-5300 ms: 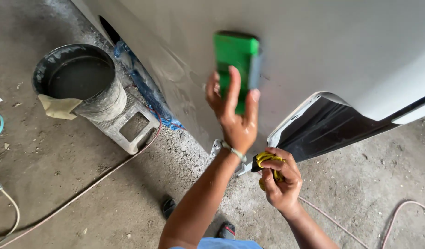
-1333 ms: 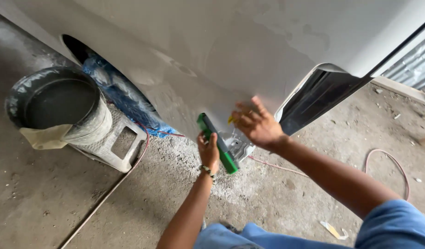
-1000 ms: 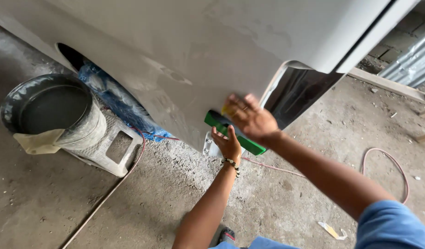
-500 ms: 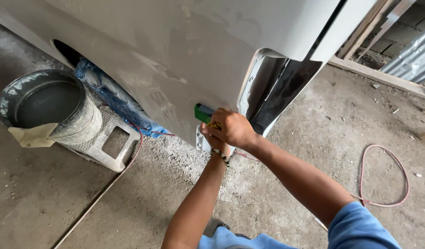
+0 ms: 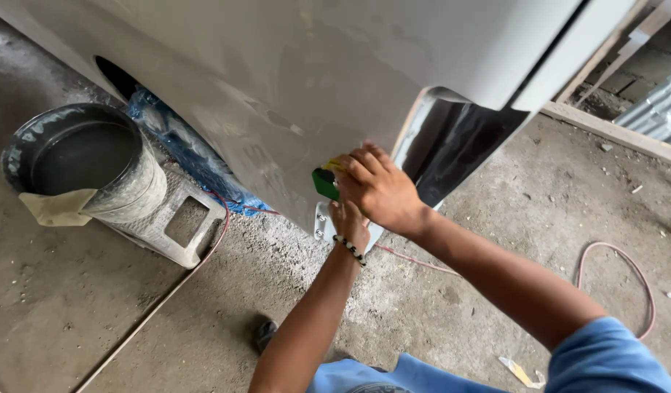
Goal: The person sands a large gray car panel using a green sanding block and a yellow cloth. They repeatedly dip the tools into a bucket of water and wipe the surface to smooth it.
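A grey primed car body panel [image 5: 291, 65] fills the top of the view. Low on it, near its bottom edge, is a green sanding block [image 5: 324, 183]. My left hand [image 5: 350, 222], with a beaded bracelet on the wrist, grips the block from below. My right hand [image 5: 377, 191] lies over the block and over my left fingers, hiding most of both. A yellow cloth [image 5: 334, 164] peeks out from under my right fingertips. Both hands are pressed to the panel beside a dark glossy opening [image 5: 452, 149].
A dirty grey bucket [image 5: 88, 167] stands on a pale plastic stool [image 5: 179, 225] at the left, next to blue plastic sheeting [image 5: 182, 149] in the wheel arch. A thin cable [image 5: 153, 309] and a pink hose [image 5: 626, 269] lie on the concrete floor. My shoe [image 5: 265, 335] is below.
The green block has come down from high on the panel to its lower edge. My right hand has moved onto the block, over my left hand. The view has swung rightward.
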